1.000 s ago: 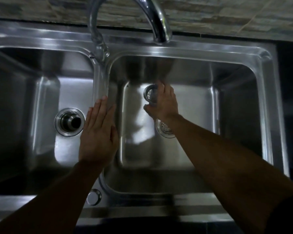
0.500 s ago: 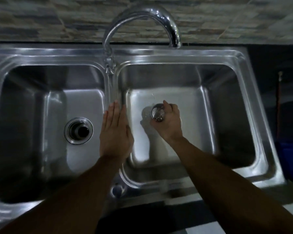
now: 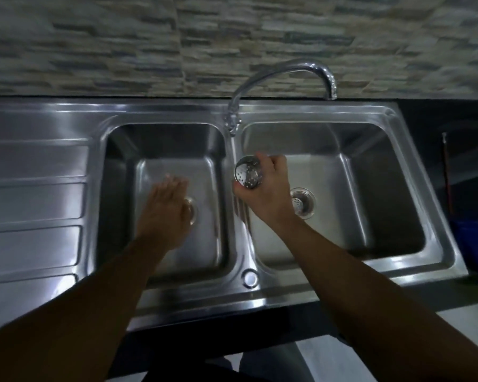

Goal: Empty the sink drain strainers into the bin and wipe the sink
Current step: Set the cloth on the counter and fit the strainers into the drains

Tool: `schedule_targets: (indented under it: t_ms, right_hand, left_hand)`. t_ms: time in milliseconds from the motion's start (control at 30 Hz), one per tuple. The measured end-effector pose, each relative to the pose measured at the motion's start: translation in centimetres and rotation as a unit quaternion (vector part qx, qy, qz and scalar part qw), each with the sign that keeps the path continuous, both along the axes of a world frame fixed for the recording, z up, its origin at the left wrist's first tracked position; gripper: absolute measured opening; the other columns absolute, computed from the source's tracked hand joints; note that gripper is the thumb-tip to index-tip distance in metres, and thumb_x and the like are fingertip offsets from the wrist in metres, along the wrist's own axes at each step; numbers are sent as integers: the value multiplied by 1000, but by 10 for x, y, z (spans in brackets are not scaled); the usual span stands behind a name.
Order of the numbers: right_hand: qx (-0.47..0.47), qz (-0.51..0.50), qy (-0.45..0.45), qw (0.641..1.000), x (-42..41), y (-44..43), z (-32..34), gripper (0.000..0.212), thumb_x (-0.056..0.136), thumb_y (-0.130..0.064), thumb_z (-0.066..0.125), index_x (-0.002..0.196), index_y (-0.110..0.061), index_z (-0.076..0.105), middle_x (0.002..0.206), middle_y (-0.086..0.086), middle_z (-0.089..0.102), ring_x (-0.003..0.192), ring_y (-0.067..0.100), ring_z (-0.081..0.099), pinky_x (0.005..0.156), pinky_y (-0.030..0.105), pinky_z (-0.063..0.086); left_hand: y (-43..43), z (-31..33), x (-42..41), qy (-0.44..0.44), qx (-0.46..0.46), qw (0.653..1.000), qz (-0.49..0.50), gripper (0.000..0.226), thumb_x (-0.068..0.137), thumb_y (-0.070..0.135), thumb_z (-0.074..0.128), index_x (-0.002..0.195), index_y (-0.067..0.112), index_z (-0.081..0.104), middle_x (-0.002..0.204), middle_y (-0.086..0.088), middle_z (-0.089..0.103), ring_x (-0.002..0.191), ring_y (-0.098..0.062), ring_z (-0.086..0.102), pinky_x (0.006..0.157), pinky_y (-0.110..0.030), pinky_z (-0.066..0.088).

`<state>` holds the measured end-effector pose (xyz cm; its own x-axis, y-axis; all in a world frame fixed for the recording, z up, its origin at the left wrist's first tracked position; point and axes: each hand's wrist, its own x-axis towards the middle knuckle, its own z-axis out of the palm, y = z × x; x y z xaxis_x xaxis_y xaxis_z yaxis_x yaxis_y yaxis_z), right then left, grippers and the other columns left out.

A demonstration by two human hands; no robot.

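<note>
A steel double sink [image 3: 309, 288] fills the view. My right hand [image 3: 268, 194] holds a small perforated metal drain strainer [image 3: 247, 172] over the divider between the two basins, its holed bottom turned toward me. The right basin's drain [image 3: 302, 202] lies just right of that hand. My left hand [image 3: 164, 213] hovers flat, fingers together, low in the left basin, and covers most of the left drain [image 3: 191, 212]. Whether the palm touches the basin floor I cannot tell.
A curved chrome tap [image 3: 282, 75] rises behind the divider, its spout over the right basin. A ribbed draining board [image 3: 33, 205] lies to the left. A blue container [image 3: 472, 241] stands at the far right beside the sink. A stone-pattern wall is behind.
My right hand has lifted the strainer up and left, from the right basin to the divider. My left hand has moved off the divider into the left basin. The camera has pulled back.
</note>
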<state>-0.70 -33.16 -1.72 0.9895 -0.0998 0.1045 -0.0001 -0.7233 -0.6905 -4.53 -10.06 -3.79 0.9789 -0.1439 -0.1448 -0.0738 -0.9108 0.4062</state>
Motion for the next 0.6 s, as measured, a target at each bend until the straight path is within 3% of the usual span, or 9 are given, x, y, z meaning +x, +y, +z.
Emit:
schedule_targets:
  t_ms: [100,267,467,600]
  right_hand:
    - [-1,41,28,999,2,34,-4,83,66,-49,79,139,-23,48,124,-4,39,110,12,51,97,24,49]
    - [-100,118,70,985,4,83,-30,86,72,-56,77,145,-22,45,133,1,46,126,20,41,107,31,40]
    - [-114,173,168,964,6,123,-81,87,74,-46,80,145,-12,44,138,7,49,130,26,40,113,37,37]
    - [-157,184,188,952,6,141,-110,81,73,-46,78,142,-16,47,134,5,51,125,27,43,107,38,40]
  left_hand:
    - [45,1,-7,-30,39,999,13,64,93,25,32,151,-3,41,159,-26,34,153,-40,25,127,-50,12]
    - [100,-5,-24,-17,33,999,36,64,100,33,24,158,4,27,167,-17,20,157,-31,10,129,-48,9]
    - [125,-23,-28,-27,53,998,-1,64,102,35,20,151,0,39,162,-22,30,154,-36,22,126,-56,22]
    - [131,-35,-29,-64,42,997,3,54,104,29,31,149,1,44,159,-21,38,152,-35,29,123,-57,28]
